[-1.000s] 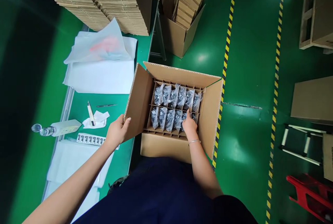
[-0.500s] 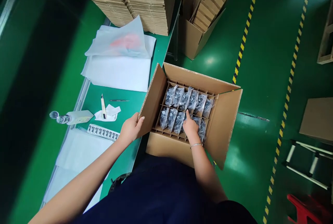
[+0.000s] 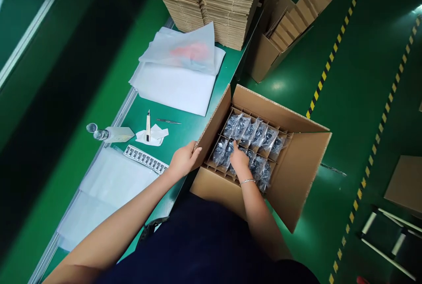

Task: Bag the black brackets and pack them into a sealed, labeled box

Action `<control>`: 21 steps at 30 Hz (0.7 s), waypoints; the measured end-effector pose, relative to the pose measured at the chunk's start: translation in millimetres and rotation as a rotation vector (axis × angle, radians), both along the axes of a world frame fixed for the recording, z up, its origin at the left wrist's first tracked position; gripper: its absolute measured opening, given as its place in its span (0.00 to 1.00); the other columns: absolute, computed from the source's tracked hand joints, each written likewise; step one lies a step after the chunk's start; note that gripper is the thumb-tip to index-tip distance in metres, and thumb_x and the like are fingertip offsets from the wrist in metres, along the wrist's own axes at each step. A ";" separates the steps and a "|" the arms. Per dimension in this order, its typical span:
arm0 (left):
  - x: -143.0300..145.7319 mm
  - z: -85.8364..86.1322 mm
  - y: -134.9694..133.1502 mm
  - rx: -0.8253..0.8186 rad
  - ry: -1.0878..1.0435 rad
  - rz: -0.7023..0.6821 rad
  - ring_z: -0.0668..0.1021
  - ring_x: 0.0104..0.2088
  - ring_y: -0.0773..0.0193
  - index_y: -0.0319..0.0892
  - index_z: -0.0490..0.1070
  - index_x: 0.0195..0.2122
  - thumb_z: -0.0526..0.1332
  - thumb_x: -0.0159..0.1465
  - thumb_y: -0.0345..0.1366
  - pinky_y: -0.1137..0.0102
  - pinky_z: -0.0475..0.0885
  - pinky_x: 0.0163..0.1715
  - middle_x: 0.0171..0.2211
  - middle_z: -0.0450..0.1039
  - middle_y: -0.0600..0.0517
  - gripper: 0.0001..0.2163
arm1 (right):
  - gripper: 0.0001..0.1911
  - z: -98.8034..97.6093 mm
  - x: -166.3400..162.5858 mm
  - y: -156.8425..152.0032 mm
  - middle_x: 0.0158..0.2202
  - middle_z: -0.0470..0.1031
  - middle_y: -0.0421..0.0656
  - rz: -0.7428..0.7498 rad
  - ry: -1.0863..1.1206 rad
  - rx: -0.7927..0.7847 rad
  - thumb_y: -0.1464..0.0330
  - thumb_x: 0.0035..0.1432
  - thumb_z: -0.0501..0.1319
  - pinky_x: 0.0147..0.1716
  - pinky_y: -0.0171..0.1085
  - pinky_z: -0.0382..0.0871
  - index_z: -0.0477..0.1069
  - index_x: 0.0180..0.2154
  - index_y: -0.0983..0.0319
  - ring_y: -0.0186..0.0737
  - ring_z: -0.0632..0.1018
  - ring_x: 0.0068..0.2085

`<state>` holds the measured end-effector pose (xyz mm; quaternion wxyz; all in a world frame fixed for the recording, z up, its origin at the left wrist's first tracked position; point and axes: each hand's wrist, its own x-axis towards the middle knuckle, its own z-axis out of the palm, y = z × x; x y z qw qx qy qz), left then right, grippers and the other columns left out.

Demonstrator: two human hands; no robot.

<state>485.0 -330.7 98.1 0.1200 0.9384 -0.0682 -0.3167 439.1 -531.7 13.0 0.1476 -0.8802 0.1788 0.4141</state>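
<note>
An open cardboard box [image 3: 298, 169] stands against the table's edge, its flaps raised except the near one, which hangs toward me. Inside, thin cardboard dividers form cells, and two rows of dark parts in clear plastic bags [image 3: 259, 133] fill them. My left hand [image 3: 184, 160] is closed on the edge of the left flap [image 3: 215, 121], thumb on the inner side. Over the near row is my right hand [image 3: 239, 160], index finger stretched out at the bags and other fingers partly curled. It holds nothing, and it covers some of the near bags.
On the green table [image 3: 191, 132] lie a utility knife [image 3: 148, 126] on crumpled white paper, tweezers [image 3: 169, 121], a bottle [image 3: 118, 134], a slotted strip [image 3: 145, 159] and white sheets [image 3: 178, 86]. Behind stand stacked cardboard [image 3: 224, 7] and a box of dividers [image 3: 263, 57].
My right index finger has shifted left along the near row of bags. The left hand keeps its grip on the flap. The whole view has swung, moving the scene rightward.
</note>
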 end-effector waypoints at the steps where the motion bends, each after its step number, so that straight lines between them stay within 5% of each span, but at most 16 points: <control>1: -0.1 0.1 0.1 0.003 0.004 -0.002 0.78 0.31 0.53 0.44 0.64 0.38 0.47 0.69 0.42 0.67 0.60 0.27 0.27 0.73 0.49 0.11 | 0.31 0.3 3.0 3.5 0.44 0.79 0.52 0.009 -0.004 -0.003 0.71 0.65 0.48 0.38 0.38 0.69 0.45 0.68 0.58 0.46 0.80 0.44; 11: 2.0 2.6 -0.3 -0.010 0.022 -0.015 0.78 0.33 0.52 0.43 0.66 0.40 0.47 0.70 0.41 0.67 0.61 0.28 0.29 0.75 0.47 0.11 | 0.35 -5.2 17.6 26.7 0.42 0.79 0.51 0.074 -0.030 0.051 0.71 0.65 0.49 0.38 0.37 0.68 0.38 0.69 0.60 0.44 0.80 0.43; 17: 6.3 1.6 6.3 -0.048 0.019 -0.014 0.78 0.34 0.52 0.42 0.66 0.40 0.47 0.70 0.41 0.67 0.62 0.29 0.31 0.76 0.46 0.12 | 0.30 11.1 -33.1 10.0 0.41 0.79 0.48 0.077 -0.066 0.071 0.70 0.68 0.43 0.36 0.33 0.67 0.40 0.69 0.63 0.40 0.79 0.40; 21: 6.2 0.1 7.6 -0.068 -0.003 -0.016 0.78 0.35 0.53 0.42 0.66 0.40 0.48 0.70 0.41 0.68 0.62 0.30 0.32 0.76 0.46 0.12 | 0.28 13.0 -69.6 26.3 0.42 0.80 0.48 0.136 -0.055 0.123 0.70 0.67 0.45 0.38 0.33 0.67 0.48 0.68 0.60 0.40 0.80 0.41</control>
